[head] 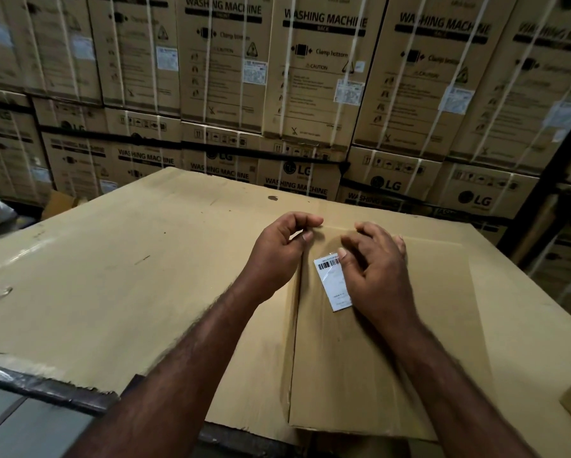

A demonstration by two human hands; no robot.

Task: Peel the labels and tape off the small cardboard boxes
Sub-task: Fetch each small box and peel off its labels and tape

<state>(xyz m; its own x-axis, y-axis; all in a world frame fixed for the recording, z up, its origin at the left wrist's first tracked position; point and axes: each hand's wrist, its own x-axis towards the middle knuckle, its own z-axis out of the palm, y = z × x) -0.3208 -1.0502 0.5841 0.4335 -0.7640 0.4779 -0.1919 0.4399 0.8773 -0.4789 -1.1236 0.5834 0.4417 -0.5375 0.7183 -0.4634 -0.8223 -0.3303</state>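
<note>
We are working on the flat brown cardboard box (360, 358) lying on the cardboard-covered counter (112, 259). Left hand (284, 249): fingers (312, 222) pinching narrow at its far edge; whether on tape, we cannot tell. Right hand (376, 272): resting loosely curled, gripping nothing, thumb touching the white barcode label (332, 285). We are judging it best to lift a corner, then peel low and slowly.

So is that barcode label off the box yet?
Not yet: the label lies on the box, with the right hand resting over its edge.
</note>
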